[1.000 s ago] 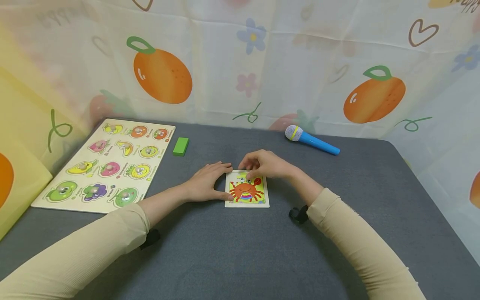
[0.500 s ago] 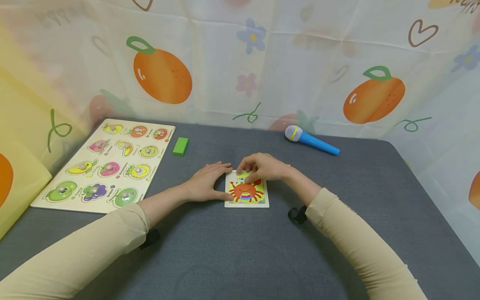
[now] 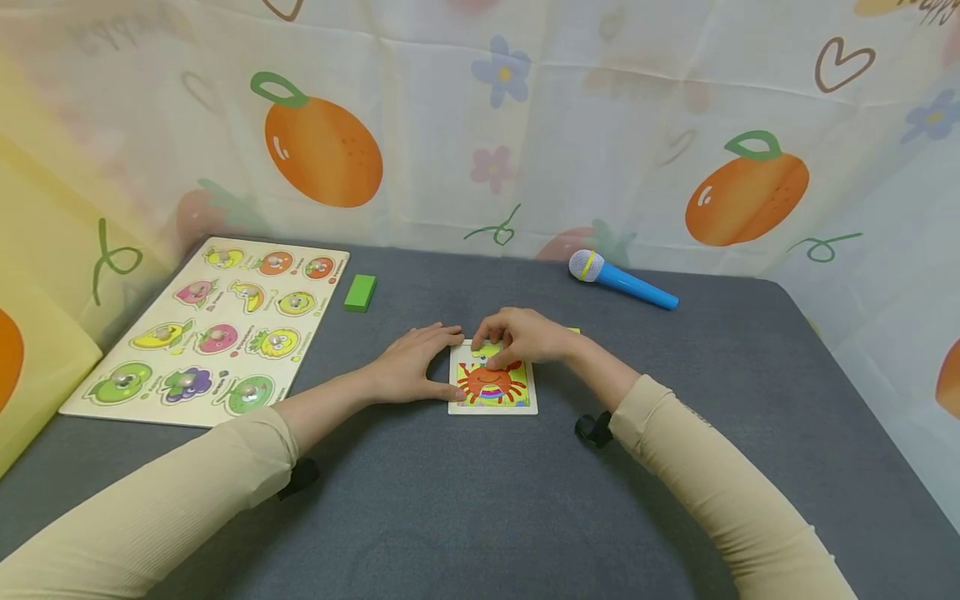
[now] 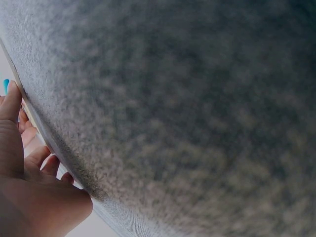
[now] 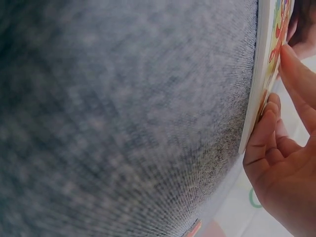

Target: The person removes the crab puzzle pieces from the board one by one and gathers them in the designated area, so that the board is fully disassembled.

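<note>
A small square crab jigsaw puzzle [image 3: 492,386] with a pale frame lies flat on the grey table, in the middle of the head view. My left hand [image 3: 411,365] steadies its left side with straight fingers: the thumb rests on the lower left edge, the fingertips by the upper left corner. Over the puzzle's top part, my right hand [image 3: 525,335] has curled fingers and thumb on a yellow-green puzzle piece [image 3: 491,347], mostly hidden by them. The right wrist view shows the puzzle's side edge [image 5: 255,96] with my right thumb and fingers against its face.
A fruit knob-puzzle board [image 3: 251,329] lies at the left, with a green block [image 3: 361,293] beside it. Farther back on the right is a blue toy microphone [image 3: 624,281]. A small yellow-edged thing [image 3: 574,330] peeks out behind my right wrist. A printed curtain [image 3: 450,125] closes the back.
My right hand has shifted slightly down and left over the puzzle's top part, uncovering the yellow edge behind the wrist. My left hand and the puzzle stay in place.
</note>
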A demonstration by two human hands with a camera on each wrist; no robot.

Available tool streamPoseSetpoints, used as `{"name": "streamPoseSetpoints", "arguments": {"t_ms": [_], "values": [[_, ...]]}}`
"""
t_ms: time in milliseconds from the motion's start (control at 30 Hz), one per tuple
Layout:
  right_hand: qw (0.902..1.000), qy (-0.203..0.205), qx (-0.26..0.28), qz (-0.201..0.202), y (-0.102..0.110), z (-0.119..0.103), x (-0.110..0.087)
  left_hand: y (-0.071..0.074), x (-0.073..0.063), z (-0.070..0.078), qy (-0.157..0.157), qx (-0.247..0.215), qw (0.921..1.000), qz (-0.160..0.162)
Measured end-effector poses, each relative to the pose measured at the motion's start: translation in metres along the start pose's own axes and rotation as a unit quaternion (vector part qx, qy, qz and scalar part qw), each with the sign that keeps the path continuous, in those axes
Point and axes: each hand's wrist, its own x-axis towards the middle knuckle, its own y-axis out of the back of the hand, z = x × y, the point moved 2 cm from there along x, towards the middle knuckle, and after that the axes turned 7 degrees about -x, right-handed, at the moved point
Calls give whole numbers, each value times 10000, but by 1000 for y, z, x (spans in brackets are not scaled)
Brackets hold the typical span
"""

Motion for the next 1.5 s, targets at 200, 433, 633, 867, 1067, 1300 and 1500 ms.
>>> {"name": "streamPoseSetpoints", "arguments": {"t_ms": [200,433,633,867,1067,1300,1500], "values": [[9999,47,-92,45,-1,0,1,0,0,-1,0,24,10000,-1],[9999,26,-109,32,-2,-2,0,0,0,-1,-21,8,10000,28],[9999,-17,-110,24,-2,-2,0,0,0,0,-44,35,10000,41],[9999,-51,-86,89,-2,-1,0,0,0,1,-54,56,10000,35],[9998,-32,-109,161,-1,-2,-1,0,0,1,-60,31,10000,63],[9999,3,-117,56,-1,-3,-1,0,0,0,-67,42,9999,70],[9999,48,-157,-11,-1,-5,0,-1,0,0,-69,54,9999,54]]}}
